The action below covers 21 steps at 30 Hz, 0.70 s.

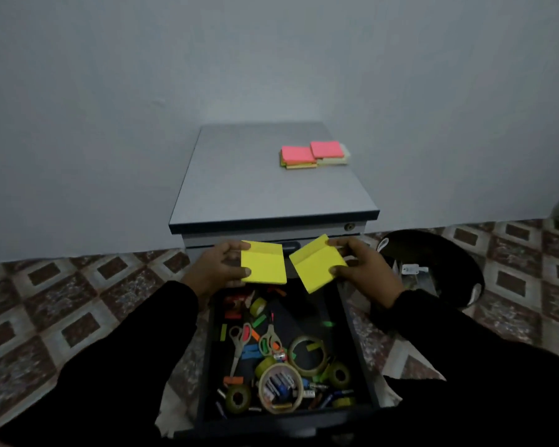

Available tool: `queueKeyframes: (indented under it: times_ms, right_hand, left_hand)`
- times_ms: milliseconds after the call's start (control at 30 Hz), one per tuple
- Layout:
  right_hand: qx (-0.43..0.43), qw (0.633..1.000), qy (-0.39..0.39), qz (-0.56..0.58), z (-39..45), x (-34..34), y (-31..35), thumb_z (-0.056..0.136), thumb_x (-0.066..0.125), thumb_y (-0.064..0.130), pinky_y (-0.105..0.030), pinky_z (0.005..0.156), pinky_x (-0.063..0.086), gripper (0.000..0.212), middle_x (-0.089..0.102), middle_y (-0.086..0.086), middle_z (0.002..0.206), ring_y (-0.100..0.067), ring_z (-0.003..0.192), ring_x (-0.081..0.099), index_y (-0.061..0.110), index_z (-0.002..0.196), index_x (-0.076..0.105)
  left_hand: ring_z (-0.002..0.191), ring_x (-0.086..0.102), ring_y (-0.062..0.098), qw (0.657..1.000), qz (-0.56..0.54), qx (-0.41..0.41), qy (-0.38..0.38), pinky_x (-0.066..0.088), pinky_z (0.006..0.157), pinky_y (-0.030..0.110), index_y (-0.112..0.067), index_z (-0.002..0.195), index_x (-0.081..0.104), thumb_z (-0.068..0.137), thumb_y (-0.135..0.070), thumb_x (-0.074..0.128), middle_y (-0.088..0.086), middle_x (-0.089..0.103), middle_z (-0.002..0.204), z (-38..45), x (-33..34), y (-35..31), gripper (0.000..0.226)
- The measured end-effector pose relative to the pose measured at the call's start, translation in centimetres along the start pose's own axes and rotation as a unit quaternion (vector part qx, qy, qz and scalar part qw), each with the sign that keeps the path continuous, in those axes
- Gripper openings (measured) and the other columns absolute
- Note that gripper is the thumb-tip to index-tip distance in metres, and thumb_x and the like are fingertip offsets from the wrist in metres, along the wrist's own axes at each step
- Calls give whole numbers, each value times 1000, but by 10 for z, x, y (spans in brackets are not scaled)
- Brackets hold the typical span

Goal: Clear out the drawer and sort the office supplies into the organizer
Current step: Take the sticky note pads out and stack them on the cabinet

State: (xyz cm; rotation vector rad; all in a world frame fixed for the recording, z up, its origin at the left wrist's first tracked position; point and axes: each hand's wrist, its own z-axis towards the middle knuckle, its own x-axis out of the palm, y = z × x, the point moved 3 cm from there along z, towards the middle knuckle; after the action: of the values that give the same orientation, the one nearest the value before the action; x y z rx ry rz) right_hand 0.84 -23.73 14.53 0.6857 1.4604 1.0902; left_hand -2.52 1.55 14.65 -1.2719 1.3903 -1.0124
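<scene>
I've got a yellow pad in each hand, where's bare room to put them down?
The cabinet top is bare left of and in front of the pink-topped sticky note stacks. The open drawer is crowded toward its near end with tape rolls and scissors.

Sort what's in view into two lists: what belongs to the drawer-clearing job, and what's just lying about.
Job:
- left hand holding a yellow sticky pad
- right hand holding a second yellow pad
- open drawer with scissors, tape rolls, batteries
- pink-topped sticky pads on the cabinet top

Lying about:
- black bin
- patterned floor
</scene>
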Motion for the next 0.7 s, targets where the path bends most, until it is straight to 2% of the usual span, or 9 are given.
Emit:
queueKeyframes:
  times_ms: [67,167,300,533,700]
  right_hand:
    - [-5,999,-8,41,11,-9,14,82,59,-12,-23,67,54,43,49,-6,97,-19,77,55,8,119,52]
    - [-1,996,-17,83,36,-21,27,83,58,-12,-30,70,56,41,52,-6,93,-23,83,57,7,120,52]
    - [3,992,-46,114,75,-35,39,83,57,-13,-17,55,53,40,55,-10,93,-18,74,57,11,115,53]
    - [21,983,-96,155,159,-53,29,81,53,-18,-17,53,54,44,53,-11,89,-19,71,54,-2,122,51]
    - [28,979,-126,160,212,-63,19,81,54,-18,-18,53,55,44,50,-16,97,-20,68,54,-2,121,51]
  left_hand:
    - [85,59,16,1000,-8,14,-1,55,59,19,-11,114,52,84,11,58,3,58,102,7,-1,-18,38]
    - [86,60,16,999,-36,27,-13,55,60,18,-13,112,53,84,12,58,4,60,100,22,-4,-43,38]
    - [82,60,13,998,-51,39,-29,57,63,19,-12,113,53,83,13,57,3,58,96,48,-8,-71,38]
    - [79,59,12,996,-65,41,-40,54,65,21,-13,115,53,85,11,57,2,58,94,115,-11,-91,39]
    - [80,59,14,996,-67,42,-30,51,72,28,-13,115,54,84,11,58,2,58,95,156,-6,-94,39]
